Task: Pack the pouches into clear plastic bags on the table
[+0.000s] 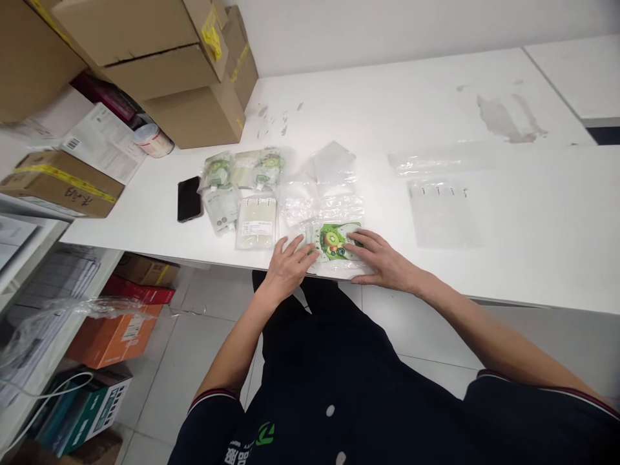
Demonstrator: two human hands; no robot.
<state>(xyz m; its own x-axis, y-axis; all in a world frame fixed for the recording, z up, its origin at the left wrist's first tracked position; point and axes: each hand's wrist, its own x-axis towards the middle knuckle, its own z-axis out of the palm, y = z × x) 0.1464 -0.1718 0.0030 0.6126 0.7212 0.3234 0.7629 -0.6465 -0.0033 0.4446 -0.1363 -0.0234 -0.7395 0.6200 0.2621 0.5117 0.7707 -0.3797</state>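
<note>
A green pouch [334,240] printed with a kiwi lies flat at the table's front edge, in or on clear plastic wrap [339,266]. My left hand [289,263] rests at the pouch's left end, fingers stretched out and apart. My right hand [385,259] lies over its right end, fingers spread on the printed face, thumb toward the table edge. Behind the pouch are clear air-cushion bags [300,200] and a translucent sheet [334,166]. To the left lie several green-printed spouted pouches [217,171] and a labelled clear bag [256,223].
A black phone [189,199] lies left of the pouches. Cardboard boxes [194,113] and a can [152,141] stand at the back left. A flat clear bag [445,213] and a strip of clear plastic [431,161] lie to the right on the white table [533,226].
</note>
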